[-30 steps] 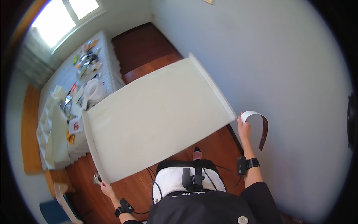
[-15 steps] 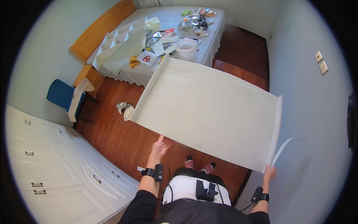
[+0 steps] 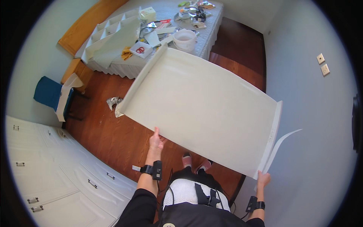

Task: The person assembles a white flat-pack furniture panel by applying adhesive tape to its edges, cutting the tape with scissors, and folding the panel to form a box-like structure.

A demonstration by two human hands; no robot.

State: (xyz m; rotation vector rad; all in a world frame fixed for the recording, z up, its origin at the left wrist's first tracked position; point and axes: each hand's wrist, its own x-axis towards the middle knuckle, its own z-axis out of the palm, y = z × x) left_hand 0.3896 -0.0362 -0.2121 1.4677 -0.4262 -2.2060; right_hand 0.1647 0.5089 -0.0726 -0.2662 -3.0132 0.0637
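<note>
A large white panel point(image 3: 204, 109), with raised lips along its left and right sides, stretches out in front of me, tilted. My left hand point(image 3: 155, 143) is at its near edge, thumb up over the rim and the other fingers curled at the underside. At the near right corner my right hand point(image 3: 262, 178) is closed around the panel's lip. From beside that hand a thin white strip point(image 3: 281, 142) curls away to the right, apart from the lip at its far end. What lies under the panel is hidden.
Behind the panel stands a bed point(image 3: 211, 32) with a white bucket point(image 3: 185, 39), a white tray point(image 3: 141, 49) holding red-handled scissors, a divided white box point(image 3: 113, 32) and clutter. White cabinets point(image 3: 72, 170) and a blue chair point(image 3: 48, 92) are left; crumpled foil point(image 3: 113, 102) lies on the floor. A wall point(image 3: 302, 98) rises close right.
My left hand has come up to the near edge and closed on it. The panel has shifted slightly left in view; my right hand stays at its corner.
</note>
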